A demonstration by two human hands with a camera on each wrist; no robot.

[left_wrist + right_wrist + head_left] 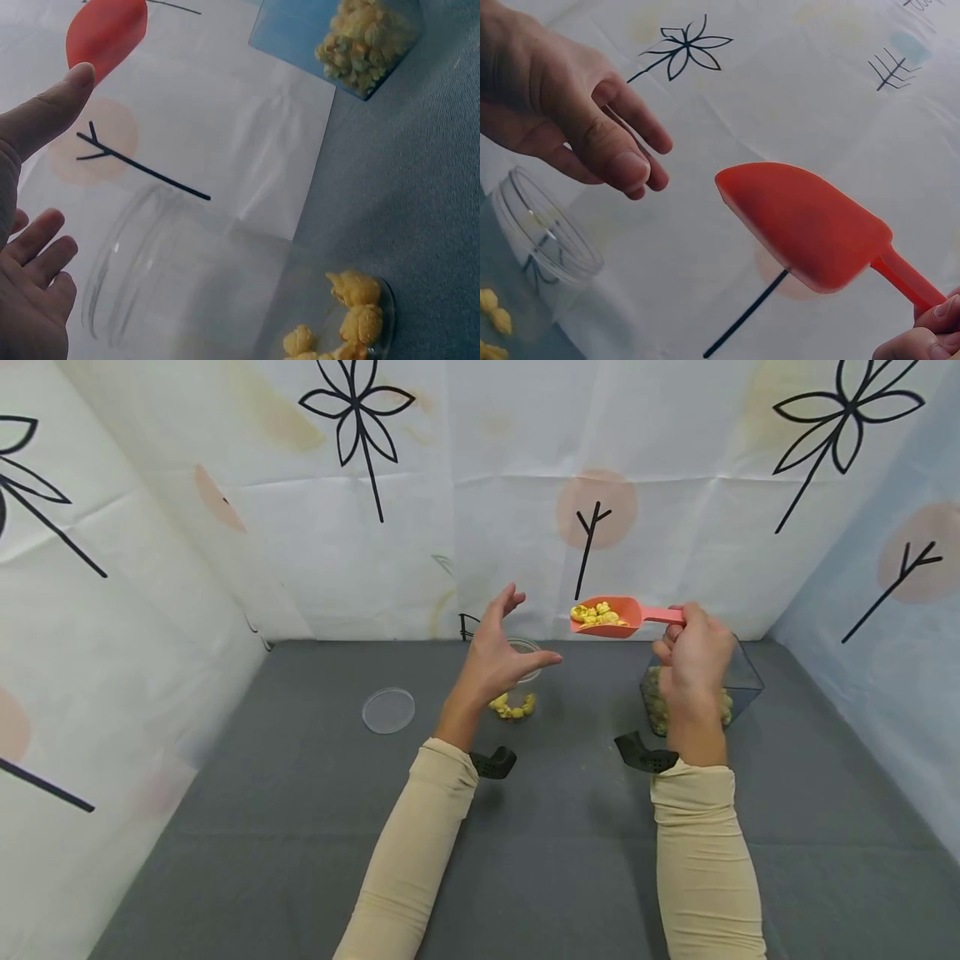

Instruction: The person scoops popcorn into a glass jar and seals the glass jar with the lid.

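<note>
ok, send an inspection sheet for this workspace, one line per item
Surface: table under grey cloth.
Job's things: clear jar upright, uncovered, some popcorn at its base; clear disc, likely its lid, flat on the cloth left of the jar; red-orange scoop loaded with popcorn; clear bin at right, holding popcorn.
Clutter: nothing seen.
Hands: left hand open near the jar, holding nothing; right hand gripping the scoop's handle.
Cables: none identifiable; thin dark line at the back left corner, cannot tell if cable or print.
Surroundings: pale backdrop with flower and twig prints, behind and at both sides.
</note>
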